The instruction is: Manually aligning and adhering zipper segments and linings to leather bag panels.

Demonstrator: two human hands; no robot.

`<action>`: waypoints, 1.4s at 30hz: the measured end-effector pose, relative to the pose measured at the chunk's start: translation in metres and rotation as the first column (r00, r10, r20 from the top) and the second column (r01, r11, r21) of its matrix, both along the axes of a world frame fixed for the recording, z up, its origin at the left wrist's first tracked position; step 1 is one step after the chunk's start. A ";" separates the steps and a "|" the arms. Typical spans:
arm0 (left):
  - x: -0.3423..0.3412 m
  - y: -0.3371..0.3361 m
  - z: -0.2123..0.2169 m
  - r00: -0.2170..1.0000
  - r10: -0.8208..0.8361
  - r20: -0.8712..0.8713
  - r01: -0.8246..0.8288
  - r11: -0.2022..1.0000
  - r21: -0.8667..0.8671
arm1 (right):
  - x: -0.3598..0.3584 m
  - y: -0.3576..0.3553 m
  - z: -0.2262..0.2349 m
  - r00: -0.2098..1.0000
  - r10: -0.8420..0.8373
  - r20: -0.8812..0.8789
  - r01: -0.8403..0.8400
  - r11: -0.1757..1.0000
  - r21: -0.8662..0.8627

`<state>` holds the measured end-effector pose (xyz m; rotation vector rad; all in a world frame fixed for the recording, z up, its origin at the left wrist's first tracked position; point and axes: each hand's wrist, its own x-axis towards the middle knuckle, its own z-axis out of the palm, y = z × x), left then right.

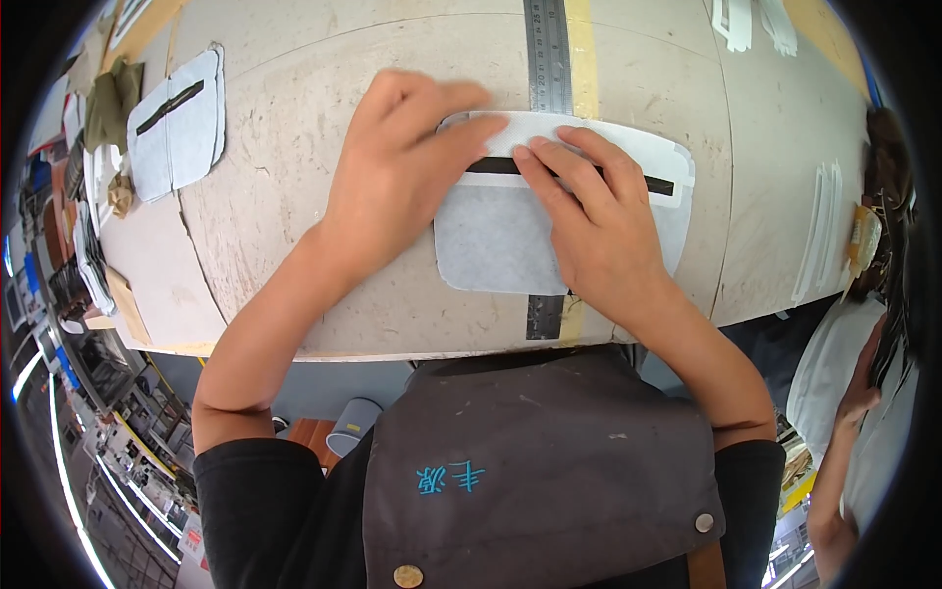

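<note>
**Both hands flat on grey-white fabric piece, dark strip running crosswise between them**

The left hand (397,172) lies palm down, fingers extended and together, on the upper left corner of the fabric piece (496,245); its fingertips reach onto the white upper band. It grips nothing; it presses. The right hand (599,221) lies likewise flat, fingers spread narrowly, covering the right-centre of the same piece, with the index fingertip meeting the dark strip (659,184) near its middle. Neither hand is closed round anything.

The governing relation: the strip's long axis runs left to right across the piece, just below the white band, and passes under both sets of fingertips. The left end of the strip sits at the left hand's fingers; the right end projects clear beyond the right hand, towards the piece's right edge. The right hand is the nearer to the exposed length.

The piece lies on the workbench (294,226) near its front edge, directly ahead of the person, across a steel ruler (548,54) that runs from the far edge to the near edge beneath it.

Outward: a similar fabric piece with strip (177,123) lies towards the bench's left edge; white cut pieces (819,231) lie near the right edge. Another person's arm (854,412) shows at the right, apart from the work
</note>
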<state>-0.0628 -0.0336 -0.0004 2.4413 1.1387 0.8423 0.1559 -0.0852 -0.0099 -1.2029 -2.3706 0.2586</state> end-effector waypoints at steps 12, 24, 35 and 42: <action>-0.002 -0.026 0.010 0.970 -0.120 -0.210 0.126 0.992 0.019 | 0.002 0.000 0.008 0.999 0.022 0.046 -0.022 1.000 -0.008; 0.016 -0.032 -0.002 0.962 -0.193 -0.193 0.169 0.976 -0.137 | 0.010 -0.008 -0.016 0.997 0.005 -0.073 -0.008 0.999 -0.039; 0.025 -0.026 -0.004 0.883 -0.237 -0.406 0.218 0.971 -0.093 | 0.044 -0.008 -0.008 0.999 0.024 0.023 -0.018 0.969 -0.246; -0.005 -0.039 0.006 0.881 -0.227 -0.415 0.191 0.973 -0.126 | 0.046 -0.014 -0.019 0.999 0.031 -0.008 -0.031 0.991 -0.133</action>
